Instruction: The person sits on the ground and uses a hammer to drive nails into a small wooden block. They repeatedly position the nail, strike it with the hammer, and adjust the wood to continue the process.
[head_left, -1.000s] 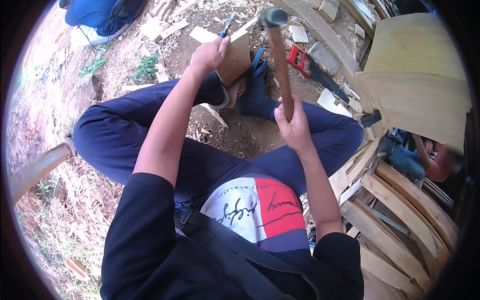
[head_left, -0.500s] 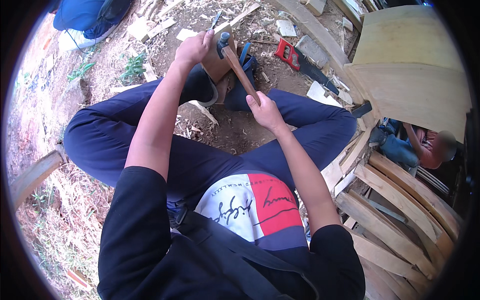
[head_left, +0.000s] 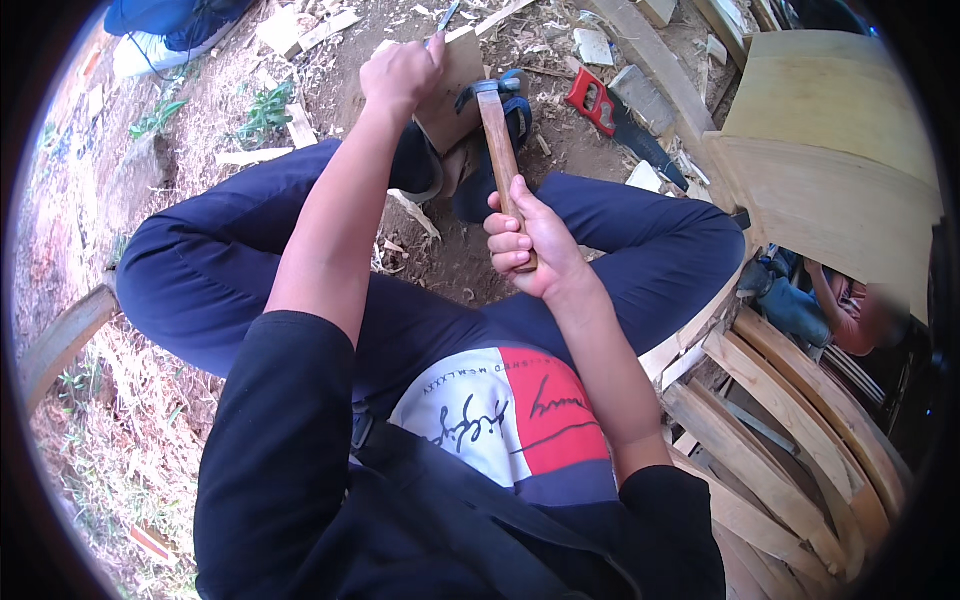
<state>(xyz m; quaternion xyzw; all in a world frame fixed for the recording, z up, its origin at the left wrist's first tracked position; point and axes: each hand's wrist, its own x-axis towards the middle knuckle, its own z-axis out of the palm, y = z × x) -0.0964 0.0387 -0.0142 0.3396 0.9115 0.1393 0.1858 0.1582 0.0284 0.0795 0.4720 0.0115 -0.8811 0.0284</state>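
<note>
My left hand is closed at the top left edge of a light wooden board. A thin, bluish metal tool, apparently a chisel, sticks out past its thumb; the rest is hidden in the fist. The board stands tilted between my feet. In my right hand is a claw hammer, gripped low on its wooden handle. Its dark metal head is in front of the board's right edge, near my dark shoe and a blue strap; I cannot tell whether it touches the board.
A red-handled handsaw lies on the ground to the right. Curved wooden pieces are stacked at my right, below a large wooden panel. Another person sits beyond them. Blue cloth is at the far left.
The hammer and my right hand have come nearer to me, and its head has swung down and right. More of the fingers now show around the handle. My left hand is slightly farther right.
</note>
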